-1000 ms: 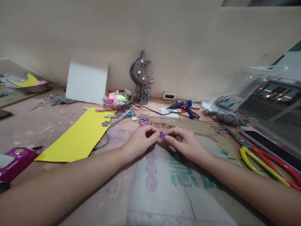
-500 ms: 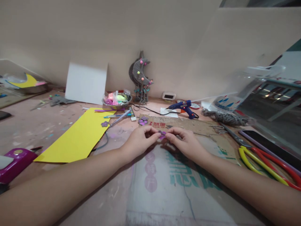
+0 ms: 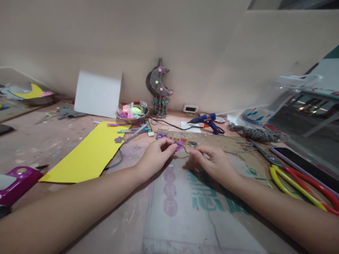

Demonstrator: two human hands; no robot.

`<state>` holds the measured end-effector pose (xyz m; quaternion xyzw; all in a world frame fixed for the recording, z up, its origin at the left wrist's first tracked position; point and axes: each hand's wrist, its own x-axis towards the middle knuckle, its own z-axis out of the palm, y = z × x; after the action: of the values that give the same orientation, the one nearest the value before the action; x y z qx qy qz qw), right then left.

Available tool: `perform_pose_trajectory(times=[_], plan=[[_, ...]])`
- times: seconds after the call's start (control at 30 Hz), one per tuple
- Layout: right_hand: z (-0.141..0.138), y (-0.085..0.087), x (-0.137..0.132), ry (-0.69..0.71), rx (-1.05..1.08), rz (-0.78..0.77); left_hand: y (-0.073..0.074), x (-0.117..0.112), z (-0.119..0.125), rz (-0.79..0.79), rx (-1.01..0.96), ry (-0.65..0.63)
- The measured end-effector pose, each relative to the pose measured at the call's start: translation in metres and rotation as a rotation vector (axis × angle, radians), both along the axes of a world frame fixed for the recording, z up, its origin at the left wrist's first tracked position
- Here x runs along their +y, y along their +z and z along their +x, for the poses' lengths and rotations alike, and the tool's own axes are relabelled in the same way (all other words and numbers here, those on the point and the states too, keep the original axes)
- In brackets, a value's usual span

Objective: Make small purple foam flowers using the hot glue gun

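Note:
Between the thumb and fingers of my left hand [image 3: 156, 155] is a small purple flower [image 3: 179, 146] with a grey edge. A short grey yarn end [image 3: 186, 151] runs from the flower toward my right hand [image 3: 213, 160], whose thumb and fingers are pinched on it. Both hands are above the cardboard sheet and a translucent printed plastic sheet [image 3: 182, 225]. More purple flowers [image 3: 161, 135] lie just behind my left hand, and another purple-grey flower [image 3: 118, 140] rests at the yellow paper's edge. The metal tip of a small tool [image 3: 192, 144] shows beyond my right fingers.
Yellow paper [image 3: 79, 151] and pens [image 3: 136, 132] lie left. A blue glue gun [image 3: 206, 121] stands behind my hands. Grey yarn [image 3: 249, 132], large scissors [image 3: 280, 169] and a phone [image 3: 307, 165] are right. A decorated grey moon [image 3: 159, 83] stands by the wall.
My right hand has moved away from the flower, slightly right and down, drawing out the yarn end. My left hand keeps hold of the flower, a little further left.

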<state>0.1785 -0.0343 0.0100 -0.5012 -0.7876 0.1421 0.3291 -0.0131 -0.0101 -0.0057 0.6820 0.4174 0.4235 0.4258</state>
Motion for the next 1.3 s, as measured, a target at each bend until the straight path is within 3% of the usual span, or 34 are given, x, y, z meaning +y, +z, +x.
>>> perform_pose_trajectory(times=[0.13, 0.6, 0.87, 0.97, 1.2, 1.3], plan=[[-0.002, -0.006, 0.006, 0.071, -0.107, -0.012, -0.003, 0.002, 0.000, 0.005, -0.036, -0.014], [-0.013, -0.005, 0.009, 0.122, 0.028, -0.233, -0.001, -0.002, 0.003, -0.116, -0.163, -0.160], [-0.011, -0.008, 0.008, 0.161, 0.055, -0.220, 0.001, -0.001, 0.003, -0.073, -0.117, -0.115], [-0.009, -0.007, 0.003, 0.239, -0.045, -0.108, 0.002, 0.001, 0.002, -0.090, -0.144, -0.035], [0.001, 0.011, -0.022, 0.588, -0.260, 0.440, 0.000, 0.005, 0.000, -0.071, -0.155, 0.055], [0.005, 0.013, -0.025, 0.628, -0.295, 0.519, -0.001, 0.006, 0.000, -0.058, -0.137, 0.046]])
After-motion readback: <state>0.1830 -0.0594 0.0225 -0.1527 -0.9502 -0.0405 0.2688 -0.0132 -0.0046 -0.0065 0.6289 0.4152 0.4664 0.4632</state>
